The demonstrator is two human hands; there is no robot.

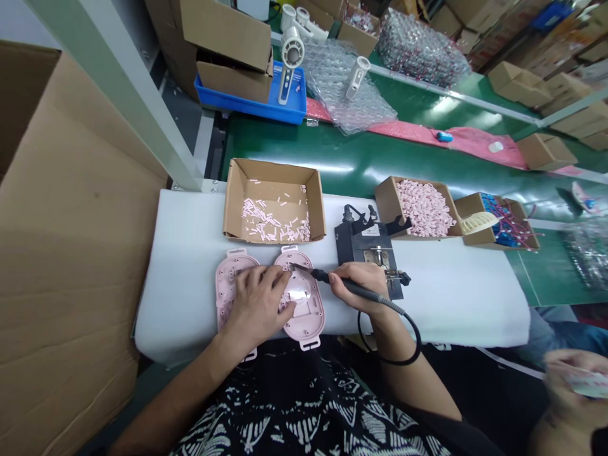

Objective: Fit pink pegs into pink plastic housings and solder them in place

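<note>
My right hand (368,282) grips a soldering iron (357,289) like a pen, its cord looping below the wrist. The iron's metal tip meets the upper part of a pink plastic shell (308,322) with small posts and cutouts. My left hand (261,301) lies with fingers spread over this shell and a second pink shell (225,273) beside it, hiding part of both. Just right of the shells, behind my right hand, stands a black metal fixture (351,244) with a clamp.
An open cardboard box (273,166) with small pink pieces stands behind the shells. Farther right are a box of pink parts (425,209) and a box of blue parts with wires (510,221). A large carton (85,253) borders the left. Another person's hand (577,380) appears lower right.
</note>
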